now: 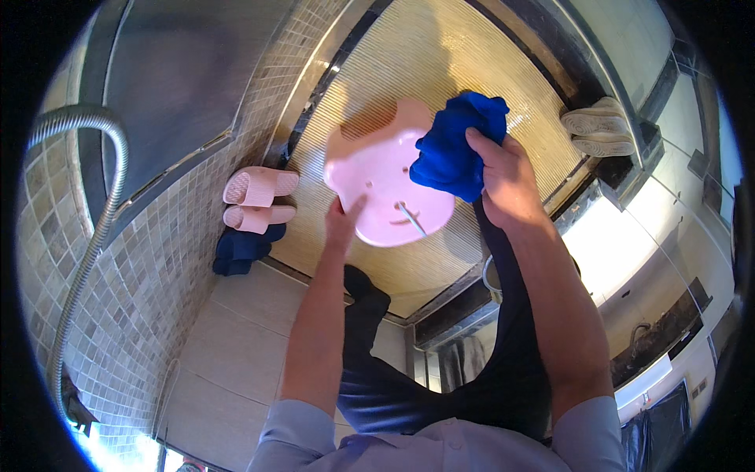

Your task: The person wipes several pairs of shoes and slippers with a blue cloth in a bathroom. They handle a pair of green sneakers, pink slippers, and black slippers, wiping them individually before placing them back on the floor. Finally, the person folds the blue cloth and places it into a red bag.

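My left hand (341,223) grips the near left edge of a pink plastic stool (383,159), its fingers partly hidden by the rim. The stool is shaped like an animal face, with small round holes, a curved slot and a brownish patch at its far side. A thin pale strip (413,219) lies across its near part; I cannot tell what it is. In my right hand (512,180) is a bunched blue cloth (460,144), pinched under the thumb. The cloth is above the stool's right side and covers part of it; whether they touch is unclear.
Ribbed yellowish flooring (436,268) with dark edging lies under the stool. Pink slippers (259,184) and dark blue slippers (242,251) stand along the tiled wall at left. White shoes (597,127) lean at the right. A metal shower hose (121,159) hangs at the far left.
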The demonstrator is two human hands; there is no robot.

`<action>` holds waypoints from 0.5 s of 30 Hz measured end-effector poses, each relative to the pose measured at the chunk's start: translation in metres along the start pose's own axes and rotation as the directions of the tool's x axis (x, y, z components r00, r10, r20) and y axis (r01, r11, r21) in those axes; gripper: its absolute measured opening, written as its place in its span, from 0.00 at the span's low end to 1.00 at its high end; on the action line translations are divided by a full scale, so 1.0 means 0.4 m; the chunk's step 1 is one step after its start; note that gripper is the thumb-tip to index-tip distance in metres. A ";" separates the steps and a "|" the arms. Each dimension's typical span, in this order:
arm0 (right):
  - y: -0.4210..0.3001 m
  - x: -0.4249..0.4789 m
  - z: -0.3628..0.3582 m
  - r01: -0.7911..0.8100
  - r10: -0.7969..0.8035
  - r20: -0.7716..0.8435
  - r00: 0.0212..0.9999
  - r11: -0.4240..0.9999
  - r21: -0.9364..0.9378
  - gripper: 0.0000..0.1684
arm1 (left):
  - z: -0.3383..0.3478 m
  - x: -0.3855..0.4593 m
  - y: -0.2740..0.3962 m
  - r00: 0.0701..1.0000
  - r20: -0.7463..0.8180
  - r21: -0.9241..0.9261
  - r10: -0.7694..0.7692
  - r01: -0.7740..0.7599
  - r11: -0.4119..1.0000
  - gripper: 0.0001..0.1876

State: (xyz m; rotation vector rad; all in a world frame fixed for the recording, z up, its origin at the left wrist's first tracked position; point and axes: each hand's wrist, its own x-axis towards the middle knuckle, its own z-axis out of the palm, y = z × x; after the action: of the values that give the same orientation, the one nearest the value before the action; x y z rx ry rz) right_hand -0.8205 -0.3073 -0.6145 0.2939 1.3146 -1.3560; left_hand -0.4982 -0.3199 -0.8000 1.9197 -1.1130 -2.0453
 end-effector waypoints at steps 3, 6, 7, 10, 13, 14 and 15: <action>0.005 0.000 0.073 0.023 -0.024 -0.033 0.999 1.000 -0.016 0.14 | -0.006 -0.125 -0.119 0.997 0.007 -0.123 -0.075 0.075 0.990 0.25; 0.048 0.022 0.098 0.057 -0.054 0.038 0.998 0.996 -0.071 0.12 | -0.030 -0.232 -0.272 0.976 0.054 -0.180 -0.210 0.217 0.959 0.27; 0.064 0.037 0.096 0.073 -0.060 0.097 0.993 0.988 -0.133 0.12 | -0.027 -0.266 -0.316 0.973 0.081 -0.207 -0.217 0.230 0.951 0.27; 0.082 0.033 0.158 0.080 -0.062 0.115 0.991 0.984 -0.157 0.11 | -0.025 -0.345 -0.446 0.954 0.161 -0.205 -0.254 0.284 0.937 0.30; 0.128 0.028 0.171 0.158 -0.149 0.058 0.987 0.964 -0.216 0.11 | -0.032 -0.403 -0.533 0.900 0.365 -0.129 -0.239 0.303 0.944 0.32; 0.139 0.015 0.182 0.128 -0.122 0.043 0.992 0.968 -0.217 0.11 | -0.038 -0.420 -0.554 0.866 0.415 -0.018 -0.279 0.314 0.949 0.33; 0.143 0.003 0.201 0.104 -0.100 0.030 0.995 0.971 -0.214 0.10 | -0.039 -0.431 -0.582 0.883 0.388 -0.020 -0.263 0.293 0.956 0.33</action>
State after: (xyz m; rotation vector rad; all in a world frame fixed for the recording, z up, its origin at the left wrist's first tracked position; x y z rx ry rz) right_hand -0.7340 -0.3550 -0.6173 0.0651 1.4632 -1.2834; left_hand -0.3626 -0.0635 -0.7928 1.7755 -0.8349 -2.6652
